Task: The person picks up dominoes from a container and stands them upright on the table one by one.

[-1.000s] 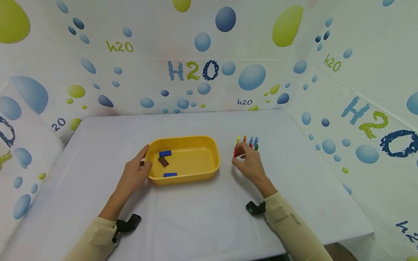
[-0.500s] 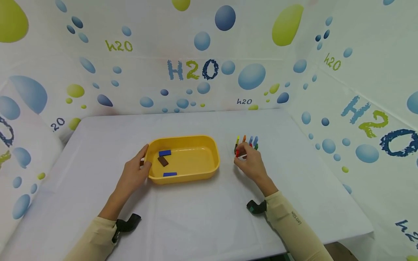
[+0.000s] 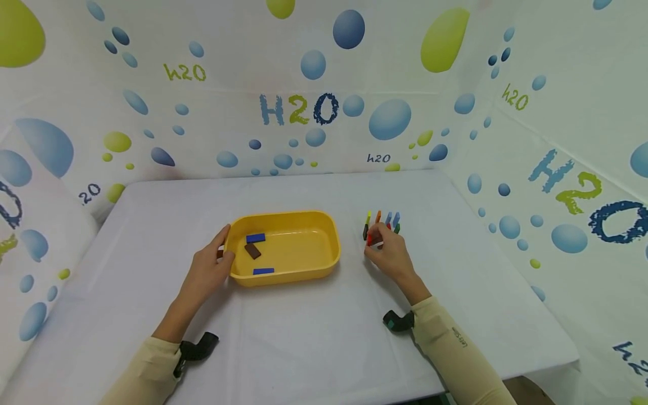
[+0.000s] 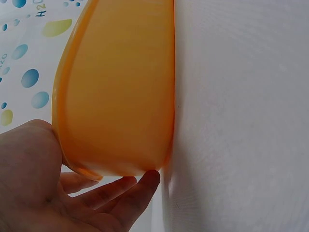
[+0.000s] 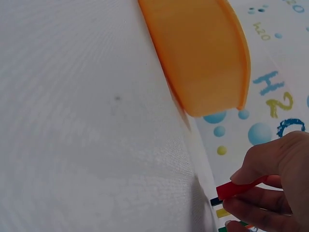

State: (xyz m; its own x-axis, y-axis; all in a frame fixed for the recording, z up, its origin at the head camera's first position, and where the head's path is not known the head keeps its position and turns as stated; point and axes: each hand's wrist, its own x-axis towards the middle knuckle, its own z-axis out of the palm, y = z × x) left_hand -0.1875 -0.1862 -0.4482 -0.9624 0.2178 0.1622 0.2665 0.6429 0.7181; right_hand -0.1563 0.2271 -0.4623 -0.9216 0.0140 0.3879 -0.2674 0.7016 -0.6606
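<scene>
At the left end of a yellow plastic tray [image 3: 283,278], my left hand [image 3: 210,267] holds the rim and outer wall. In the left wrist view its fingertips [image 4: 152,178] touch the tray's end wall, low near the cloth. My right hand [image 3: 390,250] pinches a small red block [image 5: 236,189] between thumb and fingers, to the right of the tray. Two blue blocks [image 3: 255,238] and a brown block [image 3: 252,251] lie in the tray. Just beyond the right hand stand several small pieces, among them a yellow piece [image 3: 368,217] and an orange piece [image 3: 378,216].
Two light blue pieces [image 3: 396,218] and a green piece [image 3: 397,228] are close to the right fingers, which partly hide the group. A white cloth [image 3: 304,343] covers the table. A bubble-printed sheet [image 3: 217,124] rises behind it and at both sides.
My right hand has shifted slightly to the right with the red block, and more of a black piece now shows beside its fingers. The left hand and the tray stay in place.
</scene>
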